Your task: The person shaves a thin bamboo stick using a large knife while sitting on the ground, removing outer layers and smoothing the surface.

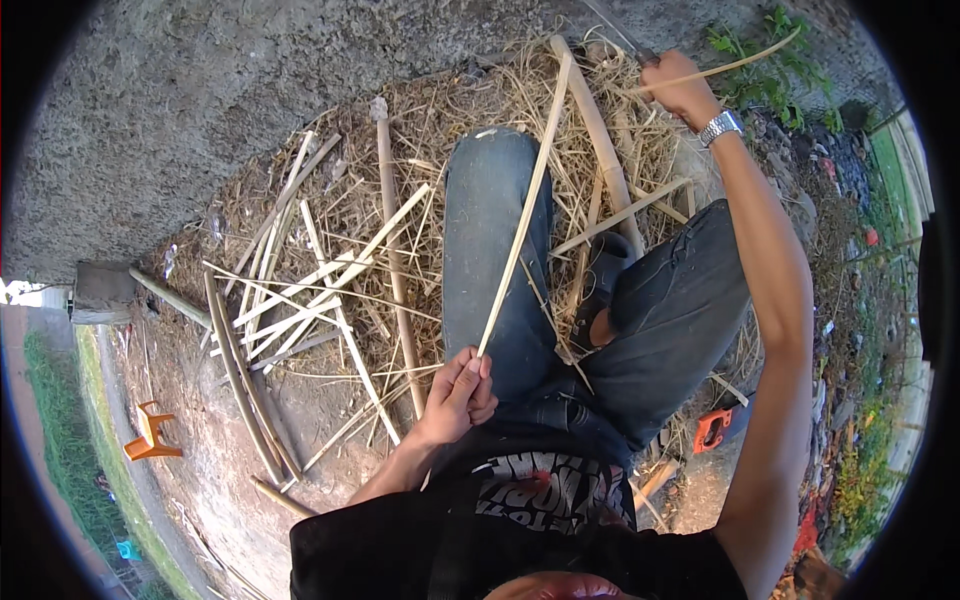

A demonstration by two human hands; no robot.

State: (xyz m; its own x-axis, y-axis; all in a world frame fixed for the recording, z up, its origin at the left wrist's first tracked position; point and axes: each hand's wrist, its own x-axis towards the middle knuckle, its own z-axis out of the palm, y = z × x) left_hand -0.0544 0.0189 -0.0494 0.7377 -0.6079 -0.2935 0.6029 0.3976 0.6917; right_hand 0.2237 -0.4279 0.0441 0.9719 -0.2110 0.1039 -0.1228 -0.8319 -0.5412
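My left hand (460, 395) is closed around the lower end of a long pale bamboo strip (522, 225). The strip slants up across my jeans to the top of a thicker bamboo pole (598, 135). Far out at the upper right, my right hand (683, 88) grips the dark handle of a knife (646, 55), whose blade points up and left, partly out of the picture. A thin curved strip (750, 62) crosses at my right hand; whether the fingers hold it, I cannot tell. Thin shavings (500, 95) lie heaped beyond my knees.
Split bamboo strips (320, 300) are scattered on the ground to my left, beside a long upright pole (390, 220). A saw with an orange handle (712, 430) lies at my right. A rough grey wall (230, 90) stands ahead. An orange chair (152, 432) is at far left.
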